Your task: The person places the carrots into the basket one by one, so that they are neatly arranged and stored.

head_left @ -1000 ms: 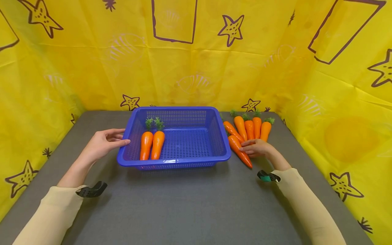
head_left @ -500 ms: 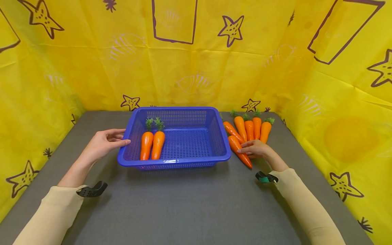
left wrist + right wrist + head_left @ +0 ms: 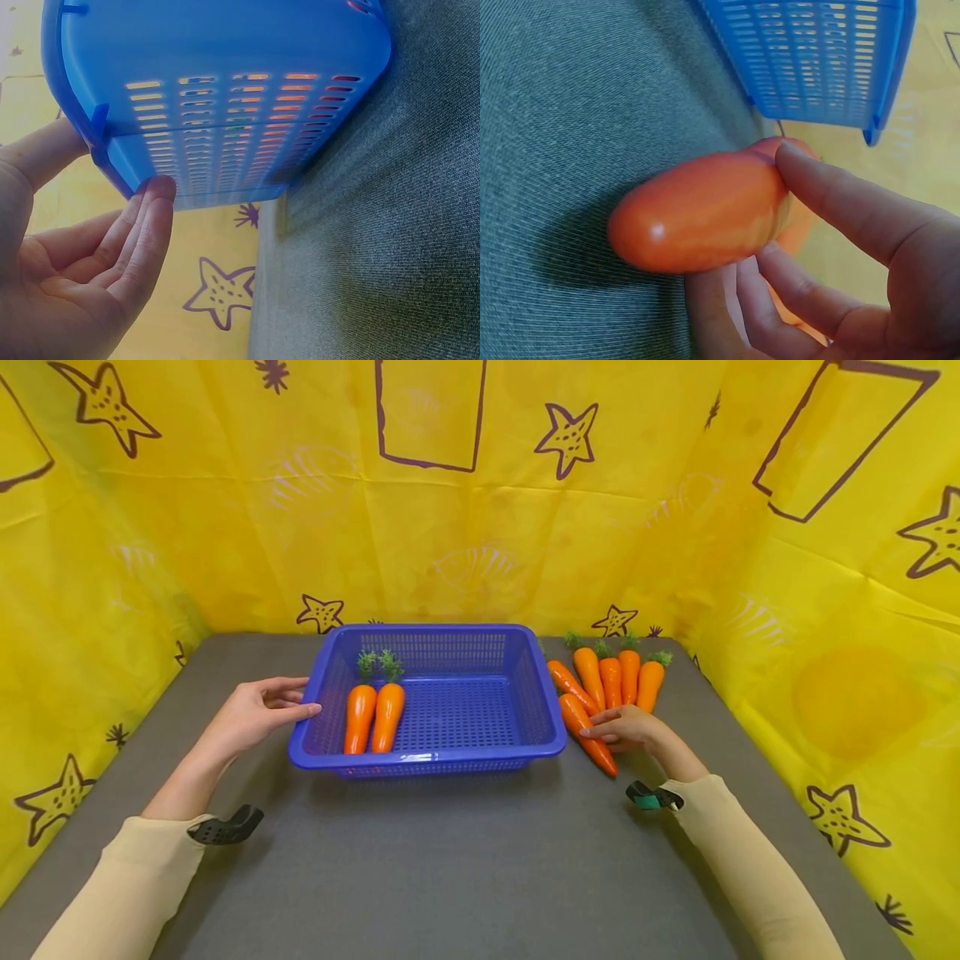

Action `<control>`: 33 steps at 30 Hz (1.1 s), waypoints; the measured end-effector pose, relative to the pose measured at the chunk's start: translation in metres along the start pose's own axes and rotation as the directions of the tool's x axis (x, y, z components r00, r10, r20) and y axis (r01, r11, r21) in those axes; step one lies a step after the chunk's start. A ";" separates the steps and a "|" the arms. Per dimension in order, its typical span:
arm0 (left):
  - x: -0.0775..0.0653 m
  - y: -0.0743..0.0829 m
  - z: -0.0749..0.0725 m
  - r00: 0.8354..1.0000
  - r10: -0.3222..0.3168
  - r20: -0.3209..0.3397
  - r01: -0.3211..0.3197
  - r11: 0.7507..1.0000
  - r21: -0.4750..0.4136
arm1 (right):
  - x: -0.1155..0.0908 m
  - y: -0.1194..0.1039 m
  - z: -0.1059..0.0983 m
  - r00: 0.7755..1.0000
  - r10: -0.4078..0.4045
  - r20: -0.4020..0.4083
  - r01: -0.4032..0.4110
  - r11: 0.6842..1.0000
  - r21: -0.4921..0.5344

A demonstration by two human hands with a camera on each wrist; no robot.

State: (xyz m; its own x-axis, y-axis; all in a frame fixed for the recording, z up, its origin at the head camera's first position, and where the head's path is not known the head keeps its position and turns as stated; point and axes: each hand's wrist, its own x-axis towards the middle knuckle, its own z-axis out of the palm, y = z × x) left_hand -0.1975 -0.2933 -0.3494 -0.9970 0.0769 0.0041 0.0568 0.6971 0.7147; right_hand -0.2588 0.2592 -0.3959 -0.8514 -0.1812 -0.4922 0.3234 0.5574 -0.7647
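Note:
A blue plastic basket [image 3: 427, 758] with slotted walls stands on the table. My left hand [image 3: 251, 714] holds its left end, thumb over the rim and fingers against the outer wall [image 3: 225, 142]. Inside, on the left, two orange carrots [image 3: 360, 718] with green tops lie side by side. To the right of the basket, my right hand [image 3: 628, 728] pinches a carrot [image 3: 602, 758], its tapered end pointing toward me. In the right wrist view, the thumb is on one side of that carrot [image 3: 697, 214] and the fingers are on the other, low over the cloth.
Several more carrots [image 3: 611, 681] lie in a fan behind my right hand, green tops toward the back. A dark grey cloth [image 3: 450, 868] covers the table. Yellow sheeting [image 3: 480, 543] with starfish drawings encloses the back and both sides.
My right hand has shifted slightly left and its thumb has closed onto the nearest carrot. The left hand and basket stay put.

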 end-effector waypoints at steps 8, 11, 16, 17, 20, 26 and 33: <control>-0.001 0.001 0.001 1.000 -0.012 0.006 0.012 1.000 -0.006 | -0.006 -0.002 -0.005 0.999 -0.023 0.027 0.020 0.994 0.106; -0.001 0.001 0.000 1.000 -0.014 0.006 0.014 1.000 -0.011 | -0.010 -0.006 -0.008 0.999 -0.033 0.036 0.029 0.992 0.119; -0.002 0.001 0.000 1.000 -0.017 0.006 0.017 1.000 -0.009 | -0.017 -0.016 -0.016 0.998 -0.043 0.040 0.038 0.991 0.128; -0.002 0.001 0.000 1.000 -0.017 0.006 0.017 1.000 -0.008 | -0.018 -0.018 -0.018 0.998 -0.047 0.037 0.042 0.991 0.127; -0.002 0.002 0.000 1.000 -0.019 0.005 0.019 1.000 -0.008 | -0.023 -0.026 -0.024 0.998 -0.053 0.022 0.050 0.990 0.128; -0.002 0.003 0.000 1.000 -0.021 0.008 0.021 1.000 -0.009 | -0.032 -0.039 -0.036 0.997 -0.071 -0.004 0.071 0.994 0.078; -0.001 0.002 0.000 1.000 -0.015 0.010 0.015 1.000 -0.005 | -0.037 -0.054 -0.043 0.996 -0.088 -0.006 0.088 0.995 0.038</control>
State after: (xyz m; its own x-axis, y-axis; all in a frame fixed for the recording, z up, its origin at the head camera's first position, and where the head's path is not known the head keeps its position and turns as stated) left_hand -0.1962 -0.2914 -0.3479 -0.9972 0.0733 -0.0132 0.0416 0.6948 0.7180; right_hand -0.2621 0.2706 -0.3188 -0.8789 -0.2248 -0.4207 0.2627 0.5082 -0.8202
